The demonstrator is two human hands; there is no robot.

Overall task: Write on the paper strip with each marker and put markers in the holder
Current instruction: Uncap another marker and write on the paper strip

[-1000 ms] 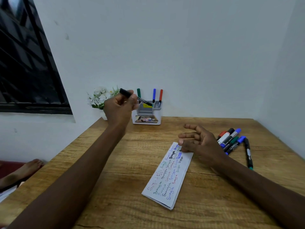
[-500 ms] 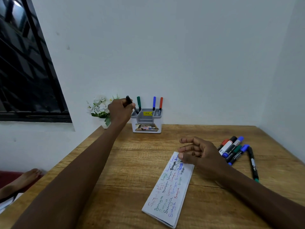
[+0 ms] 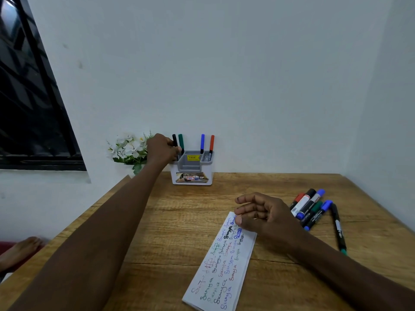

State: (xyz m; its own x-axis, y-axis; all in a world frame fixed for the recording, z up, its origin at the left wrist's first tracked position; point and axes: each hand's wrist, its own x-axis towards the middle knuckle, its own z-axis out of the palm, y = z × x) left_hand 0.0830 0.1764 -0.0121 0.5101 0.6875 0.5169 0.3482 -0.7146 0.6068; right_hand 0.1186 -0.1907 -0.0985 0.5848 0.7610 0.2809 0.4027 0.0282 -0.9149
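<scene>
Wood-grain table (image 3: pixel 179 221) set into a white-walled corner, with a dark barred window (image 3: pixel 33 97) off to the left. Lengthwise on the near half of the tabletop, a white paper strip (image 3: pixel 224 261), covered in handwriting in several ink colours. To the right of the strip and well apart from it, a loose heap of markers (image 3: pixel 310 209) with red, black, blue and green caps, lying flat, and a slim black pen (image 3: pixel 338 227) just beside the heap. Against the back wall, a white-and-grey holder (image 3: pixel 192 176), upright, a yellow sticker on its middle tray. Just left of it, a bunch of white flowers (image 3: pixel 128 149). Over the far end of the strip, the right hand (image 3: pixel 267 216), fingers loosely bent and grasping nothing, thumb tip at the paper's far corner; contact with the sheet not clear. Stretched out to the holder's left side, the left hand (image 3: pixel 162 151), fingers and thumb curled round a black marker (image 3: pixel 174 141). Marker upright in the left compartment, cap up, just beside a green marker (image 3: pixel 181 142). In the right compartment, a blue marker (image 3: pixel 202 142) and a red marker (image 3: pixel 212 143), side by side, caps up. At the lower left edge, below table level, a bare foot (image 3: pixel 20 250).
</scene>
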